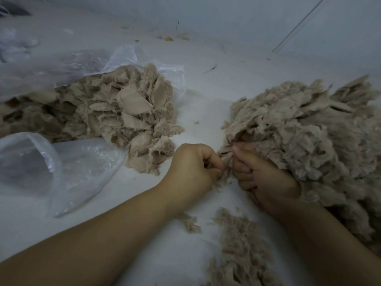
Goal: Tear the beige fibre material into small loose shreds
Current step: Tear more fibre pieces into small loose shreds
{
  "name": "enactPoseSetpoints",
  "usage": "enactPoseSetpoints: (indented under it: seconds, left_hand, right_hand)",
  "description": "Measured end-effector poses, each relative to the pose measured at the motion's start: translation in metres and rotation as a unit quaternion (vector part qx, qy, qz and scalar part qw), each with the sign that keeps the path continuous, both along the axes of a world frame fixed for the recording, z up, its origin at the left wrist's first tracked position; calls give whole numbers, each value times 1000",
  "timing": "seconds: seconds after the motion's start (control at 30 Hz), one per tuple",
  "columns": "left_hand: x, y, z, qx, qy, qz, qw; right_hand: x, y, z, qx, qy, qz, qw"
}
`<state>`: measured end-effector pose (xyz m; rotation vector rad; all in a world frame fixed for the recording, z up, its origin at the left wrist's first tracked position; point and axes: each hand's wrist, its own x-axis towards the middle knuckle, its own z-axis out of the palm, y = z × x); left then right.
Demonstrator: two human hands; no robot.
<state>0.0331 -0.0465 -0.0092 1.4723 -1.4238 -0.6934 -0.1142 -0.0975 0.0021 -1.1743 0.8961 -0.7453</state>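
bare white worktop runs between two beige heaps, narrowing to a strip where both hands meet; a wall closes the far edge. two large heaps: flat untorn pieces spilling from a clear plastic bag on the left, fluffy shreds on the right. a third, thinner scatter of loose shreds lies near the forearms. left hand and right hand each curl their fingers, pinching one small fibre tuft between them, touching the right heap's edge.

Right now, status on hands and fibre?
Left hand and right hand both pinching one beige fibre tuft. Large shredded fibre pile against right hand. Nothing blocking.
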Motion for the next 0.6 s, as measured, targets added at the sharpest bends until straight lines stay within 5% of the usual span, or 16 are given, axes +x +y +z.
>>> enactPoseSetpoints:
  seconds: [0.43, 0.6]
  left_hand:
    - [-34, 40, -4, -44, 5, 25, 999]
    - [-29, 35, 0, -32, 108, 73, 991]
  right_hand:
    - [1, 0, 2, 32, 3, -37, 999]
    - [3, 1, 2, 59, -16, -64, 996]
